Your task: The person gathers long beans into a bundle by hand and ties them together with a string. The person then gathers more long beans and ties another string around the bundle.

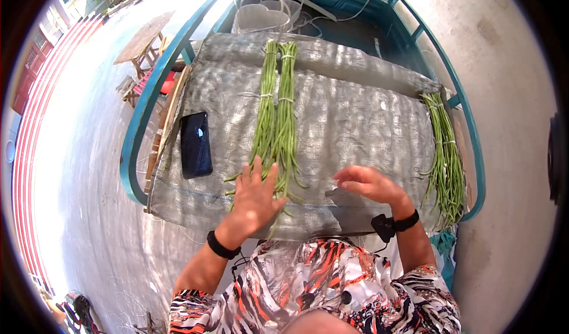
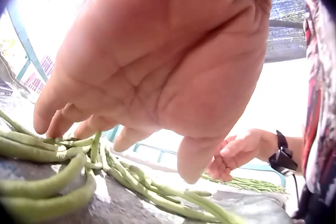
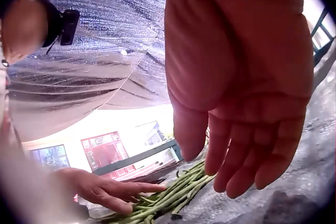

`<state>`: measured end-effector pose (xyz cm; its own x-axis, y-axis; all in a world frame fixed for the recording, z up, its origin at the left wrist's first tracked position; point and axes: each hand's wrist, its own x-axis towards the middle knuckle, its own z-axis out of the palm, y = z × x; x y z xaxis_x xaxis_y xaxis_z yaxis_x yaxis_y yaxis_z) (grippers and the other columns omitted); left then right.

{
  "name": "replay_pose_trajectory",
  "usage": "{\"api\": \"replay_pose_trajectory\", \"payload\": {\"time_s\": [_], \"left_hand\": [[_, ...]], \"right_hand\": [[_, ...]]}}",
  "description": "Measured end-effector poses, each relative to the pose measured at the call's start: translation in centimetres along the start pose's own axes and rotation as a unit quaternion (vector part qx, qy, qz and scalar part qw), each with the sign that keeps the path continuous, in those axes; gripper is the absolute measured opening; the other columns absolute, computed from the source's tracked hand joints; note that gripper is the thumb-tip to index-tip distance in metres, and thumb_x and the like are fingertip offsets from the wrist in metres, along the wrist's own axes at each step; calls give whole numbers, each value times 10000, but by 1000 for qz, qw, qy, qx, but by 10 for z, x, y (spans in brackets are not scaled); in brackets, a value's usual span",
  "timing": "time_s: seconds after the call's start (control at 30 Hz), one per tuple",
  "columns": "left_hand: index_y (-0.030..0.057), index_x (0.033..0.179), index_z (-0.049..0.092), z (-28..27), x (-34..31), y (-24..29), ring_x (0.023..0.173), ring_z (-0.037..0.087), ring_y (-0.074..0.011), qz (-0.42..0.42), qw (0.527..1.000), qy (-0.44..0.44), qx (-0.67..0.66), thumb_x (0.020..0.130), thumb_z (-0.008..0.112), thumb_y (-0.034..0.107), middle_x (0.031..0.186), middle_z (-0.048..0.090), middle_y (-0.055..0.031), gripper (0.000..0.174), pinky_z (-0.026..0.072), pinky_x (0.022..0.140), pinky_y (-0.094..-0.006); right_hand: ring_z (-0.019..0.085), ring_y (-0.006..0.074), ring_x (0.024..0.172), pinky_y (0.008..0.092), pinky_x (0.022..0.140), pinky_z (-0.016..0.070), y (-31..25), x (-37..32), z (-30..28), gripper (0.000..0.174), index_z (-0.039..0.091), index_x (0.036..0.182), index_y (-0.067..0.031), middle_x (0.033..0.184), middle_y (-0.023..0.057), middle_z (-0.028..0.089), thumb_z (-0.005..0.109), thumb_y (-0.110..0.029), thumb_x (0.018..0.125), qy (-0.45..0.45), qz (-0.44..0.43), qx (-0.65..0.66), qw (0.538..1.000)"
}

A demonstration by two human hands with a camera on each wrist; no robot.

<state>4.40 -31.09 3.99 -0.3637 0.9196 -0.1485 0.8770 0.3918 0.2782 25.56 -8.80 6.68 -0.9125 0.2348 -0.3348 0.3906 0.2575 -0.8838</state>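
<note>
Your left hand [image 1: 255, 195] lies palm down on the near ends of the long beans [image 1: 275, 115], fingers straight and spread apart. The left wrist view shows the fingertips touching the pods without curling round any of them. The beans are two tied bundles lying side by side, running away from you up the middle of the woven sack cloth [image 1: 355, 121] that covers the cart. Their loose ends fan out under and beside your left palm.

Your right hand [image 1: 370, 184] is held to the right of those bundles, apart from them, above the near edge of the cloth. Its fingers are nearly straight, close together and pointing left, and they hold nothing. You cannot tell whether they touch the cloth.

A second bundle of beans [image 1: 446, 156] lies along the cloth's right edge, well apart from both hands. A dark phone [image 1: 195, 144] lies flat near the left edge, just inside the teal cart rail [image 1: 139, 127].
</note>
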Motion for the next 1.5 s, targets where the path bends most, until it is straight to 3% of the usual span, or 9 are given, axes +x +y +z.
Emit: {"api": "replay_pose_trajectory", "payload": {"time_s": [0.13,0.33,0.57,0.87,0.97,1.07,1.33,1.43,1.5], "left_hand": [[39,1402,377,18,-9,3,1282,348,-436,51,993,96,47,821,675,381,1385,411,-226,737,306,1043,-525],[28,1164,566,4,29,-4,935,517,-366,23,968,247,22,782,707,192,934,581,-161,439,425,802,-468],[49,946,578,13,63,-10,910,538,-362,-22,968,250,-7,771,659,103,942,596,-147,200,432,823,-451],[45,965,563,19,70,5,905,559,-370,6,966,258,-11,761,662,108,913,601,-163,235,452,800,-472],[54,1001,569,7,71,38,884,579,-373,-123,965,226,-44,791,634,86,921,607,-167,223,471,784,-467],[70,1030,580,53,74,1,835,585,-349,133,888,437,51,811,604,106,901,609,-158,224,486,719,-443],[41,1063,624,29,70,21,937,539,-361,34,966,255,37,778,626,101,961,569,-172,291,457,805,-449],[41,1177,605,7,55,47,990,548,-363,-19,967,187,171,766,663,143,1028,587,-183,427,462,848,-450],[38,1182,603,-16,55,85,1025,539,-369,-34,989,128,60,769,667,152,1055,587,-187,433,458,868,-444]], "right_hand": [[577,144,990,295,883,461,38,-68,15,360,561,1202,-10,1070,63,632,594,-230,920,94,59,202,973],[572,113,927,268,817,465,57,-135,23,321,557,1205,-27,1051,56,629,582,-183,926,180,57,209,960],[595,117,905,261,794,467,80,-196,19,309,558,1194,-19,1023,63,644,591,-160,921,244,60,270,930],[608,119,876,252,762,470,106,-223,-6,306,563,1182,-17,1017,74,654,595,-166,917,255,58,280,924],[604,113,882,252,764,468,109,-219,-16,293,565,1182,-23,1024,74,655,587,-157,923,242,59,290,924],[602,113,898,251,769,467,108,-210,-20,289,568,1186,-30,1037,76,656,585,-157,927,214,55,283,933],[602,123,958,273,834,483,111,-209,-32,294,558,1204,-23,1044,62,644,574,-145,938,184,51,228,955],[611,204,916,299,819,473,112,-213,-52,336,566,1167,-8,1036,102,636,607,-195,890,268,17,70,961],[604,259,933,341,810,482,111,-212,-72,338,568,1150,-4,1046,132,621,613,-192,873,363,44,-12,931]]}}
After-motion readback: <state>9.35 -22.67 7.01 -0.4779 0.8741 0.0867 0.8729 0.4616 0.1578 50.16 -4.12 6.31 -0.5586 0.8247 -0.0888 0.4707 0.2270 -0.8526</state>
